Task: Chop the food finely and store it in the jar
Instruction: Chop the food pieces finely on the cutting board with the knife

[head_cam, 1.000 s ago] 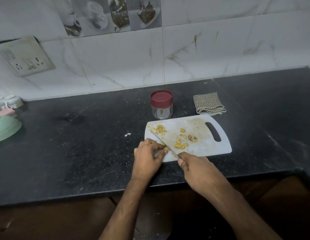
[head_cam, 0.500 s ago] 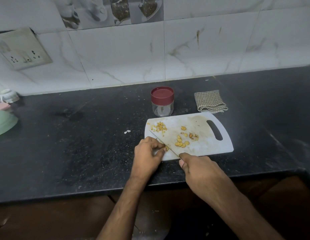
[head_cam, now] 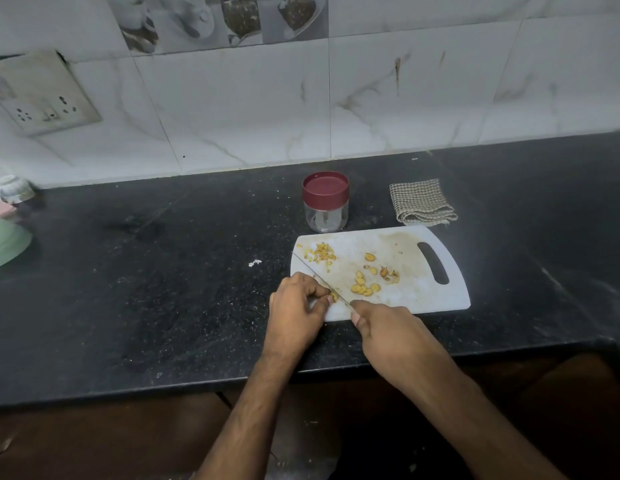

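Nearest the viewer, the right hand (head_cam: pixel 393 336) is clenched round the handle of a knife (head_cam: pixel 320 278), the handle itself hidden inside the fist. Just beside it, the left hand (head_cam: pixel 294 311) pinches a small yellow food piece (head_cam: pixel 333 296) between curled fingertips, against the near side of the blade. Both hands lie over the near left corner of a white cutting board (head_cam: pixel 419 296), which rests on a black countertop (head_cam: pixel 163 289).

Knife, long axis: diagonal, running from the right fist away and to the left, tip reaching the board's far left edge; the blade lies low over the board.

Beyond the right hand, a loose cluster of whole yellow pieces (head_cam: pixel 364 287) sits mid-board, with brownish scraps (head_cam: pixel 390 274) just to its right. Beyond the left hand, past the blade, lies a heap of finely chopped bits (head_cam: pixel 320 253). The board's long axis runs left to right, its handle slot (head_cam: pixel 433 263) on the end away from the hands.

Farther still, off the board's far edge, a clear jar (head_cam: pixel 325 202) stands upright with its maroon lid on. Right of the jar, apart from it, lies a folded checked cloth (head_cam: pixel 421 202).
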A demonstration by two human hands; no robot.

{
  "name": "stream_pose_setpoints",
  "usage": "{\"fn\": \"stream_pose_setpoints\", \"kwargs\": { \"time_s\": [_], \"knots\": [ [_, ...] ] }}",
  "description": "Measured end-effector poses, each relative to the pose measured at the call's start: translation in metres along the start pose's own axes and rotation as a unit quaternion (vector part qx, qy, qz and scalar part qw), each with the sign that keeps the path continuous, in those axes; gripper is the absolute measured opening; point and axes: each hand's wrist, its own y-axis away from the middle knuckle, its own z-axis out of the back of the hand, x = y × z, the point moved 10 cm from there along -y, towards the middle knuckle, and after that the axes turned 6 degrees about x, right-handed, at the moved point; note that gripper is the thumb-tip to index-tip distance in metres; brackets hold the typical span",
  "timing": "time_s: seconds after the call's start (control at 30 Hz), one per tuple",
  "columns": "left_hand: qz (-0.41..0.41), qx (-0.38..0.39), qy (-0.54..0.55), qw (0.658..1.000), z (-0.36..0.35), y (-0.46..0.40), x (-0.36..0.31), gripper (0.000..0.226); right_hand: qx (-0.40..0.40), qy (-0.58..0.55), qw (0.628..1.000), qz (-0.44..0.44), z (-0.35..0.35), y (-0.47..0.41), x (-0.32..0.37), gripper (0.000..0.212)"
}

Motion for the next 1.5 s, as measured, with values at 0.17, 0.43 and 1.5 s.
{"fn": "stream_pose_setpoints", "kwargs": {
  "time_s": [0.17, 0.43, 1.5],
  "knots": [
    [-0.004, 0.000, -0.005, 1.000, 0.001, -0.001, -0.001, 0.010, 0.017, -0.005, 1.000, -0.010, -0.001, 0.015, -0.009, 0.028],
    [-0.015, 0.001, -0.013, 1.000, 0.002, 0.003, -0.008, 0.018, -0.005, 0.026, 1.000, 0.006, -0.001, -0.001, 0.007, 0.022],
    [-0.017, 0.006, -0.009, 1.000, 0.003, 0.004, -0.009, 0.023, -0.017, 0.006, 1.000, 0.005, -0.009, -0.001, 0.007, 0.016]
  ]
}}
